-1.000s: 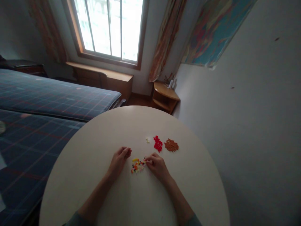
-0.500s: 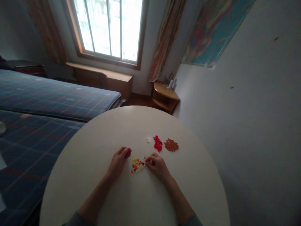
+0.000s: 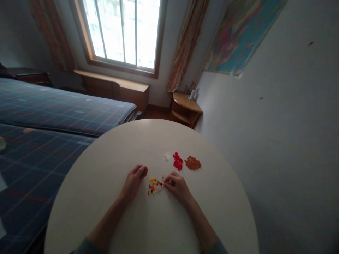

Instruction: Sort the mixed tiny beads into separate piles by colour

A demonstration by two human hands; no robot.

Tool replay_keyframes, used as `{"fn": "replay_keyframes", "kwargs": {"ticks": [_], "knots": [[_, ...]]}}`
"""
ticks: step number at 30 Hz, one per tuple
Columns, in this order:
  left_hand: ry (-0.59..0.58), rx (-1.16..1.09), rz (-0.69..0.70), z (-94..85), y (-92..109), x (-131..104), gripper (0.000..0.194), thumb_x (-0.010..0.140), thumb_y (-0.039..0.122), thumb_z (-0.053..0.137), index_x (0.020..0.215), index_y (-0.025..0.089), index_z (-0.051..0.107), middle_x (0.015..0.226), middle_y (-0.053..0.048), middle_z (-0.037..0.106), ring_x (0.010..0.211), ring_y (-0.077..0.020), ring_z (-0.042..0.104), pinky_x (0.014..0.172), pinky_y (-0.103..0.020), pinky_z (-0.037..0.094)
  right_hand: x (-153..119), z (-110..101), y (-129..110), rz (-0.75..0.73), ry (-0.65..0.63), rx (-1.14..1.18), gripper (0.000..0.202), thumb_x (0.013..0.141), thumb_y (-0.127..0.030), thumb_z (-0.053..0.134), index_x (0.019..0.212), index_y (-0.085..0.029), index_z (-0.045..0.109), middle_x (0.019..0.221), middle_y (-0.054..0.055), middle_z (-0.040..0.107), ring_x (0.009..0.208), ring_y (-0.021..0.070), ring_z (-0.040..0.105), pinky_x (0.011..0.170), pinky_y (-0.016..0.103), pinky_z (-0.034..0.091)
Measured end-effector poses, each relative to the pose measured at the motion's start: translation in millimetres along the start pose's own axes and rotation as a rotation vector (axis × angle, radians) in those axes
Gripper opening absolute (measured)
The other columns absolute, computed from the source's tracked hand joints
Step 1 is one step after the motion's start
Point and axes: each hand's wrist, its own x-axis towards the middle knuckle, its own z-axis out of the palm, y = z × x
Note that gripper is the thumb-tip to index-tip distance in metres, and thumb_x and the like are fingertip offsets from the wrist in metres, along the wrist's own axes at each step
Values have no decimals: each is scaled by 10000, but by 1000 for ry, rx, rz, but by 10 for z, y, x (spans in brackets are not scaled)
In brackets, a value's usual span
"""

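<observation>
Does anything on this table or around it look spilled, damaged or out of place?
Nothing looks spilled: small red pieces, small brown pieces and small multicoloured pieces sit in separate piles. Two small dark marks on the pale wall look odd, perhaps blemishes.

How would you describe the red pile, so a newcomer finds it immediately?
Look at the round table. Just beyond the right hand, three groups of small pieces lie side by side. The red pile is the middle one, bright red throughout, with a few pale pieces on its left and the brown pile on its right.
</observation>
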Motion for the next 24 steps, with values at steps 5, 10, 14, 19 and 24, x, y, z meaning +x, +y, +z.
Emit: {"fn": "replay_keyframes", "kwargs": {"ticks": [5, 10, 14, 19, 24], "knots": [[2, 14, -3, -7, -3, 6, 273, 510, 343, 740, 622, 133, 606, 624, 7, 606, 620, -97, 556, 638, -202, 442, 3, 10, 52, -9, 63, 11, 22, 694, -181, 617, 679, -166, 623, 682, -9, 513, 533, 72, 445, 516, 181, 378], [6, 23, 1, 1, 5, -10, 283, 492, 350, 746, 619, 140, 605, 627, 13, 608, 623, -98, 558, 641, -203, 443, 8, 17, 100, 71, 158, 58, 57, 714, -222, 585, 700, -171, 606, 580, -29, 531, 517, 91, 465, 507, 189, 373], [4, 26, -6, 11, 20, -26, 286, 495, 359, 743, 622, 142, 606, 630, 10, 611, 631, -103, 560, 641, -207, 441, 11, 29, 103, 120, 234, 46, 90, 728, -245, 556, 721, -174, 609, 569, -25, 551, 518, 106, 491, 512, 201, 385], [-12, 32, -3, 6, 19, -16, 274, 514, 361, 732, 620, 140, 608, 627, 10, 607, 630, -97, 552, 646, -198, 435, -10, 99, 101, 61, 295, -120, 107, 761, -213, 503, 734, -174, 598, 664, 10, 582, 556, 117, 521, 548, 217, 410], [-11, 78, 21, -12, -3, -5, 275, 534, 376, 717, 628, 145, 599, 640, 6, 601, 642, -113, 557, 659, -214, 438, 22, 88, 78, 41, 283, -315, 131, 786, -167, 471, 777, -172, 602, 736, 38, 608, 636, 142, 549, 605, 237, 421]]}}
